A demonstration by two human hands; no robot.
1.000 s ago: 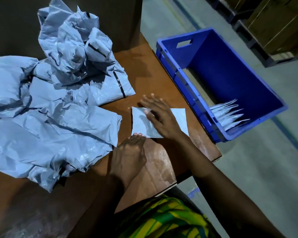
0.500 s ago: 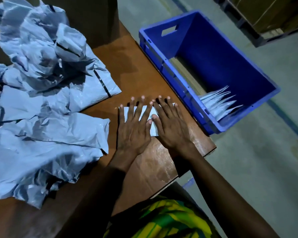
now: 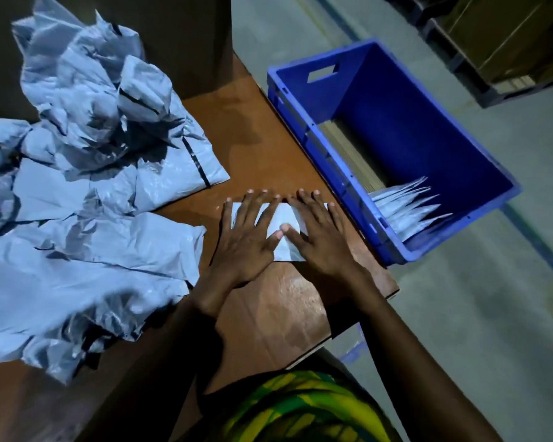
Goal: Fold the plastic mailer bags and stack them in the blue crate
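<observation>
The left hand (image 3: 243, 240) and right hand (image 3: 323, 237) are lying flat, fingers straight and spread, pressing a folded mailer bag (image 3: 280, 215) onto the brown table (image 3: 268, 148) near its right edge, gripping nothing. Folded mailers (image 3: 409, 205) are leaning inside the blue crate (image 3: 412, 122) just beside the table. Crumpled grey mailers (image 3: 77, 218) are lying piled at the left.

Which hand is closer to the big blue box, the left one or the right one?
Right. The right hand lies flat on the folded mailer bag, next to the blue crate. The left hand lies flat on the same bag, farther from the crate.
</observation>
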